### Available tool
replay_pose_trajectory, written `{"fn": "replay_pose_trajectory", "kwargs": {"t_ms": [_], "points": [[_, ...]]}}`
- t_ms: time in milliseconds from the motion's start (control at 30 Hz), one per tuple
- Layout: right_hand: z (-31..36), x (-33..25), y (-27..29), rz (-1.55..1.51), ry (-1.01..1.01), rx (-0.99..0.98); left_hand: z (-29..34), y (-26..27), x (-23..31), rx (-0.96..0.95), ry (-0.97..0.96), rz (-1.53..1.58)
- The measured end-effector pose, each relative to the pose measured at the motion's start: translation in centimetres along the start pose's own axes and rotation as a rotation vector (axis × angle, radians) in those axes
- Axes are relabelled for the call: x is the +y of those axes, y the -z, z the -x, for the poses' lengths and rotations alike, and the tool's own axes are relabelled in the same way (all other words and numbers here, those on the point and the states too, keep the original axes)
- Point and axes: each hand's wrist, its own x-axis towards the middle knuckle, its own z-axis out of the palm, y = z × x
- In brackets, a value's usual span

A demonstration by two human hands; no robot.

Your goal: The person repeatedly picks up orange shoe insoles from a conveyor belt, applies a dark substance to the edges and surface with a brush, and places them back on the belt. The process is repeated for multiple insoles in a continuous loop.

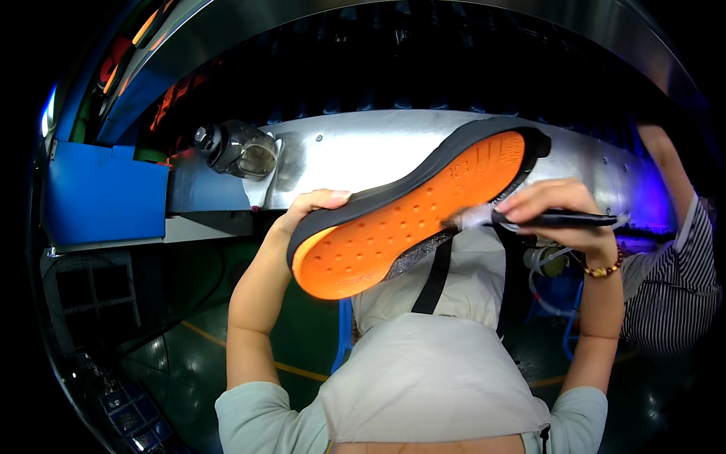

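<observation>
A shoe sole (412, 208) with a dimpled orange inner face and a thick black rim hangs tilted in front of the metal bench. My left hand (311, 208) is closed on its lower left end, the thumb along the black rim and the other fingers hidden behind. Between the fingers of my right hand (567, 204) is a brush with a black handle (578, 220). Its dark bristle tip (452, 224) is at the near edge of the sole, where the orange meets the black; I cannot tell whether it touches.
A metal bench top (333, 155) runs across behind the sole. On its left stands a dark clear bottle (253, 157) with a black lid, over something white. A blue box (110, 193) is at far left. At right are another person's arm (669, 163) and striped clothing (673, 295).
</observation>
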Motion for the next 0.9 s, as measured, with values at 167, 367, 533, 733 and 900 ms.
{"fn": "replay_pose_trajectory", "kwargs": {"t_ms": [167, 367, 533, 733, 900], "points": [[0.4, -0.5, 0.9, 0.179, -0.092, -0.254, 0.4, 0.8, -0.5, 0.005, -0.027, 0.024], [-0.3, 1.3, 2.4, 0.079, -0.062, -0.169, 0.4, 1.2, -0.4, 0.005, -0.056, 0.035], [-1.3, -0.8, 1.3, -0.039, -0.234, -0.022, -0.5, -0.9, -0.7, -0.086, -0.098, 0.159], [-1.5, 4.2, -0.8, -0.346, -0.288, 0.374, -6.9, 0.2, -5.0, -0.416, -0.166, 0.714], [-2.6, 6.0, -4.4, 0.108, -0.251, 0.755, -6.7, 1.1, -7.1, -0.381, -0.247, 0.679]]}}
